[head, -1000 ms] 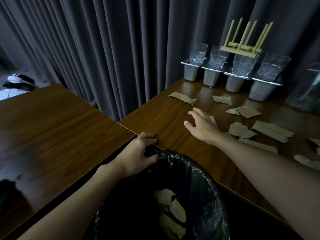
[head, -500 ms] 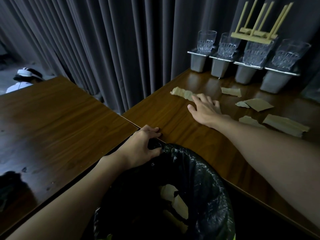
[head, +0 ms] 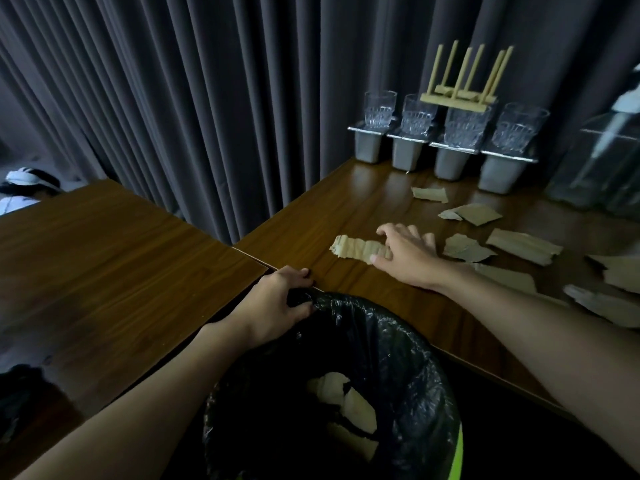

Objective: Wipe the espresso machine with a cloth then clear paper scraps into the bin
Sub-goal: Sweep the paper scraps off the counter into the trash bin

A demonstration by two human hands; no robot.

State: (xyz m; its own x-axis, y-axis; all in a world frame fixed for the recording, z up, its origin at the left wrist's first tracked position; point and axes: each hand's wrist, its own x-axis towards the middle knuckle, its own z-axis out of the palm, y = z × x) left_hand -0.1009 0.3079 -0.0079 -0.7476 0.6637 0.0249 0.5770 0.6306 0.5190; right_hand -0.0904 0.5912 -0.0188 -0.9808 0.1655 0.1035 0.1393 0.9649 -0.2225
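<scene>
Dragging 1 long crumpled scrap [head: 356, 249] toward the table edge [head: 381, 306] under the right hand [head: 405, 258]: scrap now at frame centre, against upper centre 0.5 s ago. Fingers [head: 389, 232] flat on its right end, thumb alongside; pinned, not lifted. Left hand [head: 277, 303] closed on the black liner at the rim of the bin [head: 408, 344], unchanged, mouth held just below the edge. Paper pieces [head: 346, 403] already inside, lower centre. At least 7 more scraps [head: 523, 245] spread across the right of frame. Glasses [head: 464, 128] on grey holders, upper right, untouched. No espresso machine or cloth in view. Judged: clearing stage underway, this scrap nearly at the bin, most still left.
</scene>
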